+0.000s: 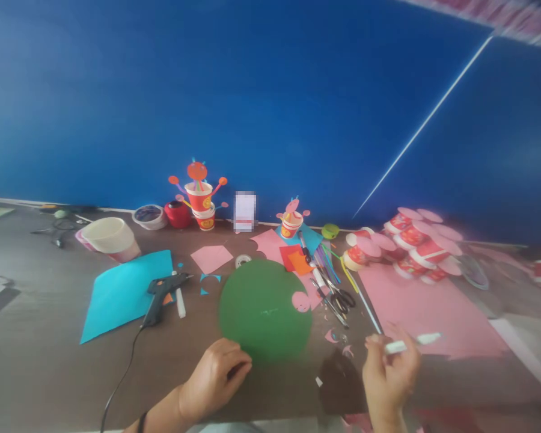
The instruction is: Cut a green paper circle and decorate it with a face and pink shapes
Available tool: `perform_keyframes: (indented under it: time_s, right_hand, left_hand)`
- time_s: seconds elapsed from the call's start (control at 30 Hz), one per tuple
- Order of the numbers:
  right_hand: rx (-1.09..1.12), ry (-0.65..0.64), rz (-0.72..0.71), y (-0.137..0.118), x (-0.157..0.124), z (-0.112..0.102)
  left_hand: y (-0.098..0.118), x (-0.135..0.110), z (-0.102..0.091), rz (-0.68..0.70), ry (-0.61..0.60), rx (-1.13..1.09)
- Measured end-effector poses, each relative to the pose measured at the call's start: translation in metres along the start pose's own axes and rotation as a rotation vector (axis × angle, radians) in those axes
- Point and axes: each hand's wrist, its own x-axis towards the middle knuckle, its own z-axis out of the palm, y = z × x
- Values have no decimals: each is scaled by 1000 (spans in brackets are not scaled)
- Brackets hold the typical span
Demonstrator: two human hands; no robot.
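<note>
A green paper circle (264, 310) lies flat on the brown table (40, 355) in front of me. My left hand (216, 376) rests at its near edge, fingers curled and pinching the rim of the paper. My right hand (390, 370) is raised to the right of the circle, fingers closed round a white stick-like pen or glue stick (412, 343) that points right. A small pink paper cut-out (301, 302) lies on the circle's right edge.
A black glue gun (162, 294) lies on a cyan sheet (126, 291) at left, its cord trailing toward me. Scissors and pens (331, 285), pink sheets (415, 307), stacked red paper cups (410, 243), decorated cups (201, 201) and a white tub (110, 237) stand behind, before a blue wall.
</note>
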Motion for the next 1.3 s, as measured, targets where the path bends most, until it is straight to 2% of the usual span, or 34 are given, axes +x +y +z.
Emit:
perform_keyframes:
  time_s: [0.1,0.23,0.37,0.53,0.7,0.87,1.07,1.3]
  right_hand:
    - [-137,-31,-48,-1,13,7]
    - [-337,-231,-156,4,39,22]
    - [-473,-352,-134,21,61,36]
    - [-597,-486,-129,47,75,48]
    - [-677,-505,-130,68,99,46]
    - [-688,-515,-184,74,116,40]
    - [-659,-496,-216,77,105,41]
    - [-635,-457,-164,86,95,39]
  left_hand:
    - [-4,0,2,-18,14,-41]
    - [-5,2,3,-4,13,-62]
    - [-3,3,1,3,5,-61]
    - [-3,4,2,-16,9,-34]
    - [-4,4,2,-33,-15,-25]
    - [-4,5,1,-41,-26,-34]
    - [-3,7,2,-47,-15,-39]
    - [5,6,-1,-12,-24,-39]
